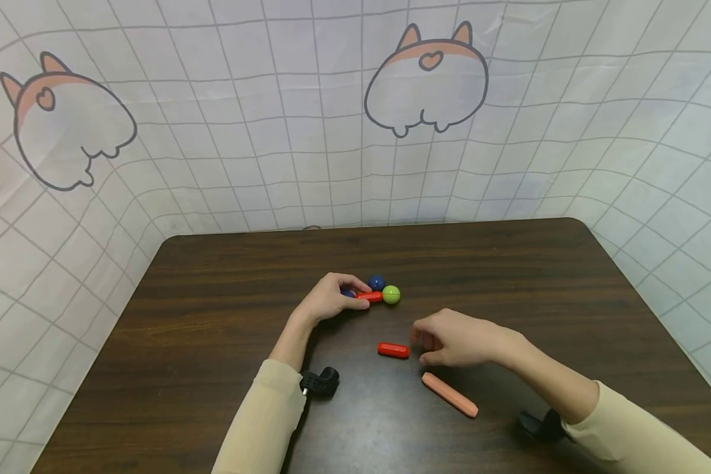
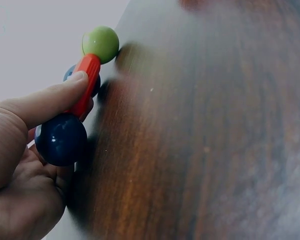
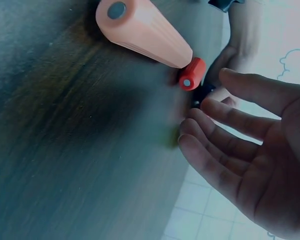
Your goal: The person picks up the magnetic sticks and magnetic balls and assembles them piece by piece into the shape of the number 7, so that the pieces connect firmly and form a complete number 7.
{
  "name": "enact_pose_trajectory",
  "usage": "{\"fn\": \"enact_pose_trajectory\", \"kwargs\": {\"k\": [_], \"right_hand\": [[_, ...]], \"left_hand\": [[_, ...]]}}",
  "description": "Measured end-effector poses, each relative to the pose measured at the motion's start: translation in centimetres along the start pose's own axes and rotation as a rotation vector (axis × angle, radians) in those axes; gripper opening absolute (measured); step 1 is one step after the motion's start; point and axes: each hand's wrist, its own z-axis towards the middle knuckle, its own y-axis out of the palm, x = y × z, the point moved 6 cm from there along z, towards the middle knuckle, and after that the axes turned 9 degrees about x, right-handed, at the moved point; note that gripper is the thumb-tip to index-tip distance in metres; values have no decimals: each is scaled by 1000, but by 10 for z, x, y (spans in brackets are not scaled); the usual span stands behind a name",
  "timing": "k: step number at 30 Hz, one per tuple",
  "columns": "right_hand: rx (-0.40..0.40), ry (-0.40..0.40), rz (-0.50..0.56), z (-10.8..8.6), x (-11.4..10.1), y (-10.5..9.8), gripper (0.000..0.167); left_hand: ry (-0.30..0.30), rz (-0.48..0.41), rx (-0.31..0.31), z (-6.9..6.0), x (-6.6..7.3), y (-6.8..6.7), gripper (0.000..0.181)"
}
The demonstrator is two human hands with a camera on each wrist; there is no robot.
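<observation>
My left hand (image 1: 332, 297) pinches a red stick (image 1: 370, 297) between thumb and fingers. In the left wrist view the stick (image 2: 88, 82) has a green ball (image 2: 101, 44) at its far end and a dark blue ball (image 2: 61, 139) at its near end. Another blue ball (image 1: 376, 283) is beside the green ball (image 1: 391, 294). My right hand (image 1: 459, 337), fingers loosely bent and holding nothing, hovers just right of a second red stick (image 1: 394, 350). Below it lies a longer orange stick (image 1: 449, 395); its end disc shows in the right wrist view.
All of this is on a dark wooden table (image 1: 225, 276). Behind and at both sides hangs a white gridded cloth (image 1: 243, 131) with animal drawings. A black wrist strap (image 1: 320, 382) is on the left forearm, another (image 1: 542, 426) by the right.
</observation>
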Motion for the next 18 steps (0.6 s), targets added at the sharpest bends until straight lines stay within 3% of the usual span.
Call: {"fn": "enact_pose_trajectory", "kwargs": {"k": [10,18], "right_hand": [[-22,53,31,-19,3,4,22],[-37,102,36,-24,7,9,33]], "left_hand": [[7,14,-7,0,1,0,21],[7,18,-5,0,1,0,21]]}}
